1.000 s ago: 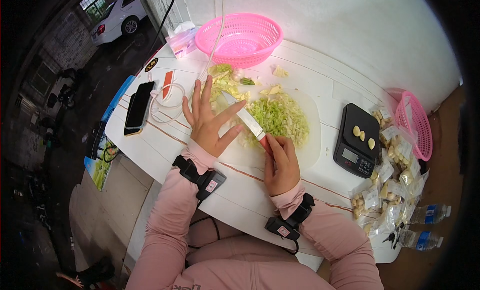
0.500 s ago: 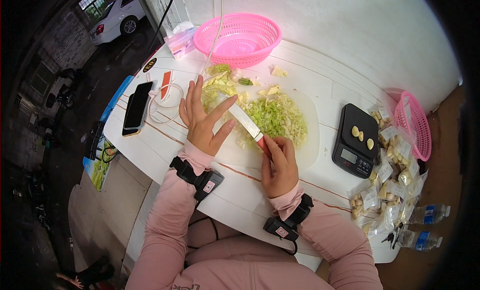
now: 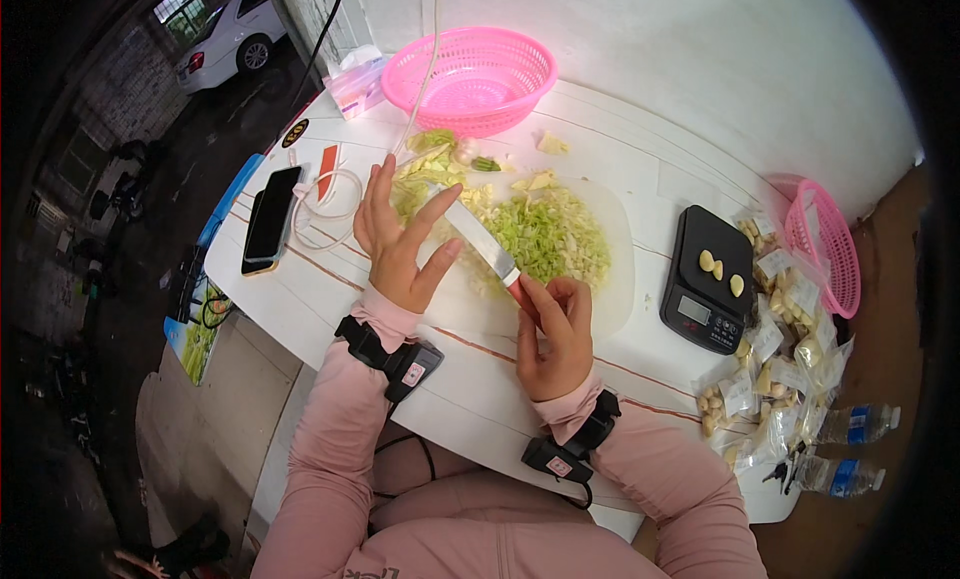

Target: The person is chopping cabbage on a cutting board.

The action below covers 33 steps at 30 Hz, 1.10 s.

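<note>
At the centre of the frame, the right hand (image 3: 557, 341) grips the red handle of a kitchen knife (image 3: 483, 243), fingers closed around it; the blade slants toward the upper left. The left hand (image 3: 402, 254), left of centre, has its fingers open and spread beside the blade; whether the index fingertip touches the blade cannot be told. Beneath and right of the blade, shredded cabbage (image 3: 562, 241) lies on a translucent cutting board (image 3: 622, 229), with larger cabbage leaves (image 3: 432, 157) at the board's upper left. A pink plastic basket (image 3: 480, 122) stands at upper centre, next to a tissue box (image 3: 357, 87). A smartphone (image 3: 271, 214) rests left of the left hand. Right of centre, a black digital scale (image 3: 703, 229) bears 3 peeled garlic cloves (image 3: 707, 260); filled clear bags (image 3: 768, 347) and 2 plastic bottles (image 3: 843, 476) occupy the lower right.
</note>
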Available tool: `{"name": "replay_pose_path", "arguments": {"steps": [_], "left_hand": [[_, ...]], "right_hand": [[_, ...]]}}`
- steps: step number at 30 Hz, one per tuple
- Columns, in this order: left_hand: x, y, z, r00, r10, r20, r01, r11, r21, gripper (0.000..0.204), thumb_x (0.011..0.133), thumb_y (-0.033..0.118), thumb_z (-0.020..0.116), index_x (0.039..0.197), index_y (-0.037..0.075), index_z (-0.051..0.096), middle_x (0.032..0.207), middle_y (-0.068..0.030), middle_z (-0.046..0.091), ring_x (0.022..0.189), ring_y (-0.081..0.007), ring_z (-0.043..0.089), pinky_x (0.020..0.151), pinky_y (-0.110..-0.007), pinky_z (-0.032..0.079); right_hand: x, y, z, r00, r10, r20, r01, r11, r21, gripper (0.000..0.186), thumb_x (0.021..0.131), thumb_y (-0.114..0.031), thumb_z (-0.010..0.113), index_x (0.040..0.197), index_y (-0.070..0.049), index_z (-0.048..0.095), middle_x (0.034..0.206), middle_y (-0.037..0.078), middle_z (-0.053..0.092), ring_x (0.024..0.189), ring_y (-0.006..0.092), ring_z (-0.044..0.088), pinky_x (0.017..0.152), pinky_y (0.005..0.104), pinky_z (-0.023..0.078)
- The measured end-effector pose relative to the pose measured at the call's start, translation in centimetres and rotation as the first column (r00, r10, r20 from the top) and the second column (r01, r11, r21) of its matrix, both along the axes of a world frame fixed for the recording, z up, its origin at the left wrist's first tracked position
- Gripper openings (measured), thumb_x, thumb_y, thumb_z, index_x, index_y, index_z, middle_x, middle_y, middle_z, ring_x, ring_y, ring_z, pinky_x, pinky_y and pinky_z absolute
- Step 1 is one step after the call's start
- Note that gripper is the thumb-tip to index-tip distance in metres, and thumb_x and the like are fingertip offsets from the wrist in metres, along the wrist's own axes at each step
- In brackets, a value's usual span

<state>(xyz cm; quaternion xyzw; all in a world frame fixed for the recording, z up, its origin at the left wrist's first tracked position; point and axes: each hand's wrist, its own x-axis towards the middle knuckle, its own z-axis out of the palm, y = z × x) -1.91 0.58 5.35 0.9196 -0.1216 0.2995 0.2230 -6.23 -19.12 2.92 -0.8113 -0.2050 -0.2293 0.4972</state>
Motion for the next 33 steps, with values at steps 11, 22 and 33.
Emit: {"name": "replay_pose_path", "arguments": {"steps": [11, 22, 33], "left_hand": [[0.02, 0.12, -0.21, 1.0, 0.022, 0.016, -0.021, 1.0, -0.013, 0.051, 0.092, 0.047, 0.043, 0.132, 0.018, 0.053, 0.151, -0.0206, 0.018, 0.138, -0.036, 0.018, 0.109, -0.048, 0.01], [0.22, 0.37, -0.41, 0.999, -0.016, 0.029, 0.02, 0.993, -0.118, 0.05, 0.088, 0.034, 0.056, 0.136, 0.021, 0.048, 0.15, -0.0197, 0.018, 0.138, -0.0363, 0.018, 0.108, -0.049, 0.011], [0.17, 0.65, -0.16, 0.998, -0.033, 0.058, 0.044, 0.982, -0.184, 0.053, 0.091, 0.036, 0.049, 0.139, 0.014, 0.043, 0.15, -0.0198, 0.02, 0.137, -0.0362, 0.02, 0.109, -0.048, 0.011]], "right_hand": [[-0.13, 0.04, -0.15, 1.0, -0.008, 0.009, 0.008, 1.0, -0.01, 0.04, 0.076, 0.01, 0.059, 0.115, 0.0, 0.057, 0.097, 0.018, 0.047, 0.081, 0.032, 0.055, 0.068, 0.0357, 0.047], [-0.21, -0.09, 0.14, 1.0, 0.003, 0.008, -0.003, 1.0, -0.018, 0.04, 0.075, 0.009, 0.059, 0.114, 0.0, 0.057, 0.096, 0.018, 0.045, 0.079, 0.0316, 0.054, 0.066, 0.0357, 0.047], [-0.3, -0.24, 0.04, 1.0, 0.031, -0.005, -0.031, 0.999, 0.023, 0.041, 0.075, 0.007, 0.058, 0.115, -0.001, 0.056, 0.096, 0.018, 0.043, 0.076, 0.0306, 0.053, 0.065, 0.0339, 0.046]]}}
